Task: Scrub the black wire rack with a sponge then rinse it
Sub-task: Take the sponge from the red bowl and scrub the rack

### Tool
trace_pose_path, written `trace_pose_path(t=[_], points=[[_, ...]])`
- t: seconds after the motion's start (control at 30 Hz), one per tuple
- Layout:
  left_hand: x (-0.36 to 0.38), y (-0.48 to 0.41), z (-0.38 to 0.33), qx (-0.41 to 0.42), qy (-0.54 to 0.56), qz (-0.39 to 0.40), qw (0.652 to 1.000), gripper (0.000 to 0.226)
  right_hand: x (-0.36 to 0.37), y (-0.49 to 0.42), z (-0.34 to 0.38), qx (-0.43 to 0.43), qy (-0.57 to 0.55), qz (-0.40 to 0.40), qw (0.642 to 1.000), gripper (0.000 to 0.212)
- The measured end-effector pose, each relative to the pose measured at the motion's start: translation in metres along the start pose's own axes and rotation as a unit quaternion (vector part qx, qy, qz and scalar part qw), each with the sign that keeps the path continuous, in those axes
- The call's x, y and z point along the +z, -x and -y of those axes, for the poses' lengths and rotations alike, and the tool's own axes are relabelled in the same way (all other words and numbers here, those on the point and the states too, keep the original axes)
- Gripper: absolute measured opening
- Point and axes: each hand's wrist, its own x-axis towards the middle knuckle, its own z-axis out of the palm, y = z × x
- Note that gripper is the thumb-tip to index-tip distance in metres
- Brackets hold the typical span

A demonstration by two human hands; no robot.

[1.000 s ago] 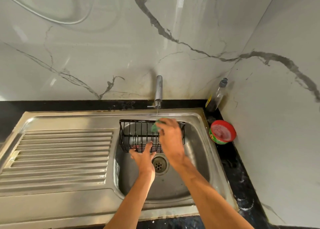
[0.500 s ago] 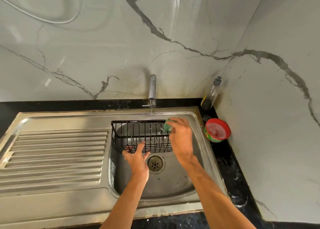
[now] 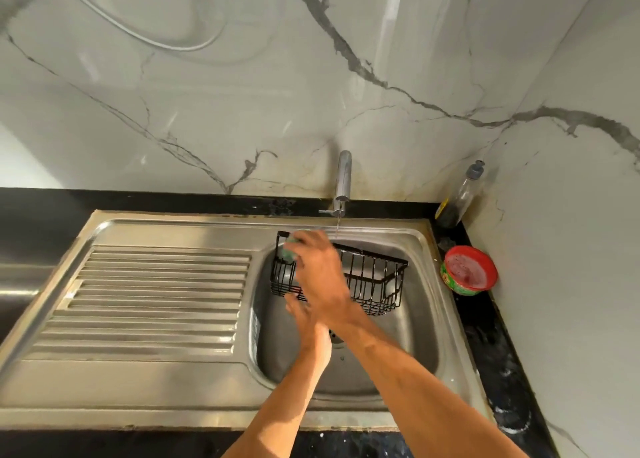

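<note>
The black wire rack sits tilted in the steel sink basin, below the tap. My right hand crosses over it and presses a green sponge against the rack's far left corner. My left hand lies under the right forearm and holds the rack's near edge; its fingers are mostly hidden. A thin stream of water falls from the tap just behind the rack.
A ribbed steel draining board fills the left. At the right, on the black counter, stand a red bowl of soapy liquid and a dish-soap bottle in the corner. Marble walls rise behind and to the right.
My right hand moved the sponge from the rack's right end across to its left corner. The rack has turned, its right end now nearer me. My left hand still holds the near edge.
</note>
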Motion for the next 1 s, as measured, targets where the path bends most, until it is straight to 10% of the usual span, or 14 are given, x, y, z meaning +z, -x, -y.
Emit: trace_pose_path(t=[0.07,0.17,0.23,0.33,0.53,0.77,1.0], points=[[-0.006,-0.002,0.004,-0.008,0.000,0.007,1.000,0.068,0.006,-0.009,0.002,-0.009,-0.014,-0.012,1.000,0.037],[-0.007,-0.003,0.005,0.031,-0.035,0.006,0.999,0.143,0.007,-0.019,-0.004,0.022,-0.014,-0.049,0.998,0.034],[-0.014,-0.016,0.016,0.054,-0.043,-0.014,0.998,0.150,0.014,-0.018,0.009,-0.040,0.004,0.020,0.999,0.034],[-0.026,-0.030,0.022,0.023,-0.003,0.021,1.000,0.141,0.016,-0.003,0.009,-0.063,-0.034,0.049,0.996,0.037],[-0.016,-0.020,-0.015,0.027,0.068,-0.017,0.997,0.084,-0.050,0.032,-0.035,0.133,-0.108,-0.159,0.972,0.036],[-0.016,-0.018,-0.018,-0.074,0.195,-0.009,0.978,0.049,-0.095,0.081,-0.070,0.312,-0.303,-0.322,0.841,0.033],[-0.009,-0.019,-0.012,-0.139,0.241,0.031,0.960,0.027,-0.089,0.084,-0.084,0.368,-0.344,-0.243,0.829,0.030]])
